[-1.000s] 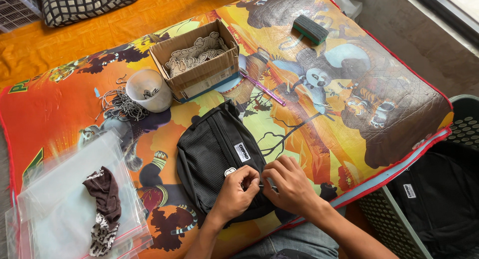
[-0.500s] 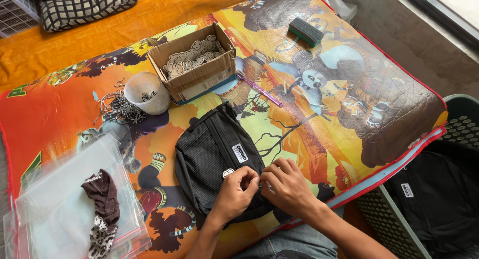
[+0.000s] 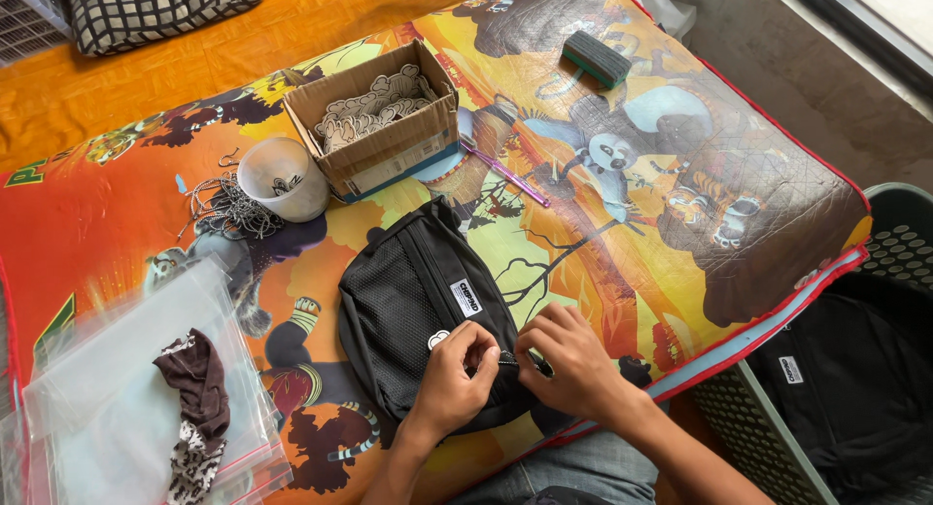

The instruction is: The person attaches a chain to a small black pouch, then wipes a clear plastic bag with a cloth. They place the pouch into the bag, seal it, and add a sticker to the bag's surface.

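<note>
A black waist bag [image 3: 418,311] with a mesh front pocket and a small white label lies on a colourful cartoon-printed table cover [image 3: 622,233]. Both of my hands rest on its near end. My left hand [image 3: 455,377] pinches a small metal piece at the bag's zipper, close to a little white tag. My right hand [image 3: 569,359] meets it from the right, fingers closed on the same small metal piece. The piece itself is mostly hidden by my fingers.
An open cardboard box [image 3: 379,126] of pale tags stands behind the bag. Left of it are a white cup [image 3: 282,179] and a pile of metal chains [image 3: 225,208]. Clear plastic bags [image 3: 126,388] with dark cloth lie at left. A pink pen [image 3: 505,173], green block [image 3: 597,58] and basket [image 3: 855,388] are right.
The view has shifted slightly. My hands stay together at the bag's zipper, with only small finger movements.
</note>
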